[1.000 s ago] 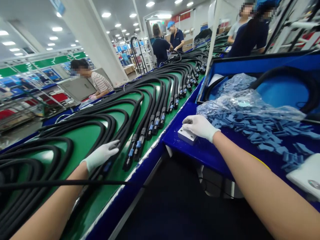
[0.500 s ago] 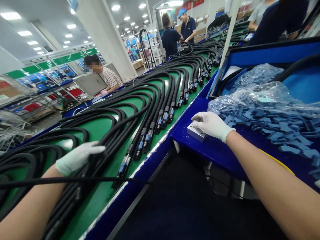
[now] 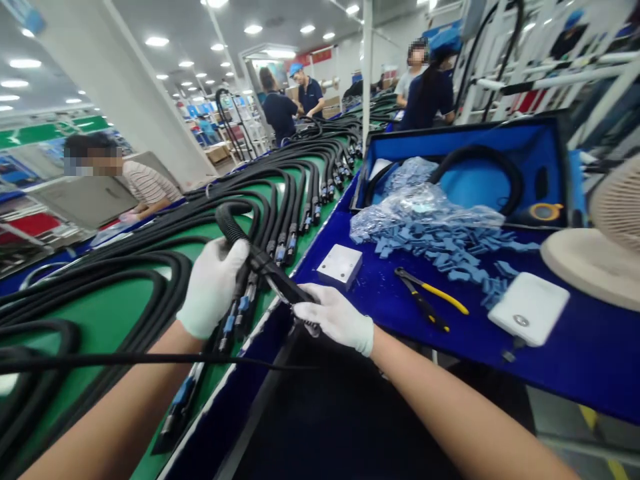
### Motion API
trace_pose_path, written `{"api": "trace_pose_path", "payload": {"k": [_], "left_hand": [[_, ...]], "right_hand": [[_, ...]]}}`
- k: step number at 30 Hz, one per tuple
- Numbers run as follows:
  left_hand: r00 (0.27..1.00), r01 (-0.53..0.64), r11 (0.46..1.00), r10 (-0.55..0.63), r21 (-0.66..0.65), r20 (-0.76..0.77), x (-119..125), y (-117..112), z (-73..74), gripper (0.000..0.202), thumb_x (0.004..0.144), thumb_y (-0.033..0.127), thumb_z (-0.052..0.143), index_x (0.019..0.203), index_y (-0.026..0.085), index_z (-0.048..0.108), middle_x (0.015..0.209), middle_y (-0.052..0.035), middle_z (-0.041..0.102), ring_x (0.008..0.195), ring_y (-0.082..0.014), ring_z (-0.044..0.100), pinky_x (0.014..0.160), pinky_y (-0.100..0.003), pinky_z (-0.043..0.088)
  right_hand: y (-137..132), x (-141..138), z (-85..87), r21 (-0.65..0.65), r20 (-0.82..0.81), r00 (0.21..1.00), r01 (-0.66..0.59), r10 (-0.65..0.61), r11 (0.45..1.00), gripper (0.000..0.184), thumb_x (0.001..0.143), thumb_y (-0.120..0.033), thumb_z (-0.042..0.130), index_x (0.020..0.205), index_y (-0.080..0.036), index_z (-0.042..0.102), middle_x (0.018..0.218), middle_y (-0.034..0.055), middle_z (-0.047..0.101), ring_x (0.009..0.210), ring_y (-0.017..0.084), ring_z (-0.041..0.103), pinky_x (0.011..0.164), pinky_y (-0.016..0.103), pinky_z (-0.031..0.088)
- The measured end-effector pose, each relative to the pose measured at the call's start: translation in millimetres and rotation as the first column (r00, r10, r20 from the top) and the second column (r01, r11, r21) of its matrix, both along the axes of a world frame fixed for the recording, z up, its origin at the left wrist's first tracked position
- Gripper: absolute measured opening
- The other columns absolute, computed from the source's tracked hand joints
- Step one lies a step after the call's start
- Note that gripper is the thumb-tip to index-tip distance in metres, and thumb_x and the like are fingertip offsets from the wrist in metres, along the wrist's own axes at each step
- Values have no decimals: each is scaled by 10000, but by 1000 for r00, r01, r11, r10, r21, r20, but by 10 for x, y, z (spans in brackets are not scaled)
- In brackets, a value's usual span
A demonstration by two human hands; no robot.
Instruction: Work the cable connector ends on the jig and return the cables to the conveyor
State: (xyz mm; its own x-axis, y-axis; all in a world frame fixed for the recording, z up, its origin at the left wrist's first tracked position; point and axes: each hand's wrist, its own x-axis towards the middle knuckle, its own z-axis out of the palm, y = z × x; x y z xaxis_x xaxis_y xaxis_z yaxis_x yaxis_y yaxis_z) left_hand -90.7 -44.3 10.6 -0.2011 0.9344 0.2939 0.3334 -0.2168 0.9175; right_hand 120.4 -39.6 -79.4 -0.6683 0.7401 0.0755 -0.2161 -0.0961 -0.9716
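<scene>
We are gripping a black cable [image 3: 235, 223] firmly in our left hand [image 3: 213, 287], and our right hand [image 3: 335, 317], half open, is supporting its dark end [image 3: 280, 280] just above the blue edge [image 3: 235, 393] of the bench. Beyond the right hand, pliers [image 3: 423, 290] and a metal block [image 3: 340, 265] are lying on the blue table [image 3: 550, 373].

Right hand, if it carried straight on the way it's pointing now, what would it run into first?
The right hand would probably meet the black cable end right at its fingertips, which runs across toward the left hand. Depth is hard to judge from this view.
</scene>
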Motion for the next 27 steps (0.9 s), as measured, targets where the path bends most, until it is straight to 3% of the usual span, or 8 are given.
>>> {"api": "trace_pose_path", "payload": {"k": [2, 5, 7, 9, 12, 15, 22, 27], "left_hand": [[926, 150, 979, -89, 139, -366, 69, 8, -53, 306, 848, 297, 757, 1135, 206, 705, 1178, -76, 705, 1347, -322, 497, 1237, -552, 181], [422, 614, 784, -229, 90, -877, 188, 46, -223, 285, 855, 211, 737, 1117, 323, 753, 1187, -24, 738, 1257, -287, 593, 1215, -553, 226], [290, 720, 694, -278, 17, -916, 279, 99, -383, 242, 902, 187, 669, 1071, 325, 773, 1123, -17, 759, 1106, -238, 669, 1155, -487, 354], [391, 665, 747, -362, -12, -846, 366, 161, -534, 204, 942, 234, 620, 1063, 279, 778, 1089, -38, 763, 1004, -208, 697, 1024, -377, 486], [667, 384, 913, -379, -139, -642, 487, 255, -651, 268, 943, 403, 628, 1128, 262, 761, 1133, -39, 761, 1054, -229, 702, 975, -338, 516], [800, 184, 942, -309, -280, -515, 623, 337, -614, 371, 912, 500, 639, 1172, 258, 748, 1174, -30, 759, 1129, -267, 685, 1038, -376, 479], [916, 237, 895, -335, -378, -219, 940, 381, -318, 454, 871, 443, 676, 1226, 164, 724, 1057, -60, 791, 970, -265, 734, 902, -350, 546], [899, 257, 929, -331, -266, -288, 1022, 366, -235, 424, 877, 459, 683, 1200, 198, 768, 1155, -51, 772, 1071, -275, 709, 982, -350, 518]], "right_hand": [[-20, 283, 40, -102, -24, 1000, -18, 16, 995, 177, 913, -343, 622, 983, -182, 597, 763, 0, 597, 485, 90, 469, 462, 248, 393], [-62, 657, 132, -145, 24, 985, -163, 168, 976, 239, 925, -421, 606, 961, -184, 602, 791, 27, 642, 505, 110, 517, 482, 258, 424], [-75, 874, 170, -38, 197, 965, -170, 174, 985, 319, 944, -495, 568, 963, -181, 627, 834, 46, 679, 578, 137, 574, 558, 281, 478], [-65, 1100, 158, 204, 511, 852, 12, -117, 979, 410, 951, -561, 539, 939, -167, 652, 884, 85, 701, 710, 184, 626, 678, 324, 510], [-22, 1457, 26, 620, 730, 240, 161, -640, 768, 394, 908, -515, 619, 923, -125, 676, 973, 183, 693, 934, 292, 641, 817, 403, 482], [34, 1714, -166, 716, 695, -84, 1, -714, 698, 223, 843, -326, 660, 881, -108, 683, 958, 212, 677, 951, 338, 634, 782, 411, 453], [29, 1515, -165, 724, 499, 411, 285, -763, 628, 86, 818, -130, 545, 821, -171, 620, 783, 45, 661, 704, 178, 611, 661, 285, 442], [-44, 1161, 78, 658, 299, 778, 251, -553, 710, 466, 732, 29, 470, 1093, -197, 659, 1086, 52, 724, 978, 194, 676, 916, 292, 518]]}}
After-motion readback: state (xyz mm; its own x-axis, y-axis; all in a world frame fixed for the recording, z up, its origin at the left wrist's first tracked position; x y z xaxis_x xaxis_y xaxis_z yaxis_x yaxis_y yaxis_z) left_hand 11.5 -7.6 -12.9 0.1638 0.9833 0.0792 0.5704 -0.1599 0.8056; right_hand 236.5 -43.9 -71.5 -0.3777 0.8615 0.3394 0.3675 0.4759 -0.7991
